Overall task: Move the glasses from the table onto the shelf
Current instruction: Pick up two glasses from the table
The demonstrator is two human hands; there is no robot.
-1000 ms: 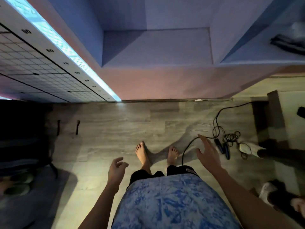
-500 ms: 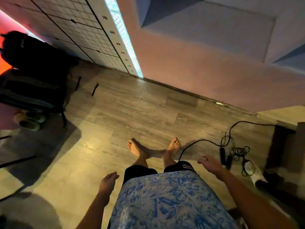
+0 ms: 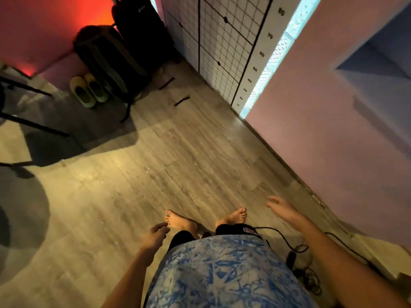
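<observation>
Grey wood-look floor point(image 3: 138, 174) fills most of the view and lies bare between the person's feet and the far corner, which suggests a walk across the room, not a reach. On the right runs a pink wall point(image 3: 311, 121) with a bluish recess point(image 3: 378, 63) cut into it, perhaps the shelf; I cannot be sure, and nothing shows inside it. At the far middle a white grid panel point(image 3: 222, 52) with printed numbers stands against the wall. Far left, two dark backpacks point(image 3: 115, 54) lean in the corner, closed, contents hidden, with a pair of pale slippers point(image 3: 89, 90) just beside them. Dark thin legs point(image 3: 33, 125) at the left edge may belong to the table. Near right, a black cable point(image 3: 298, 247) trails over the floor. Both arms hang free for balance: the left hand point(image 3: 155, 235) is loosely curled and holds nothing, the right hand point(image 3: 282, 207) is spread and bare. The glasses are not in view, so fetching them seems the step ahead.
</observation>
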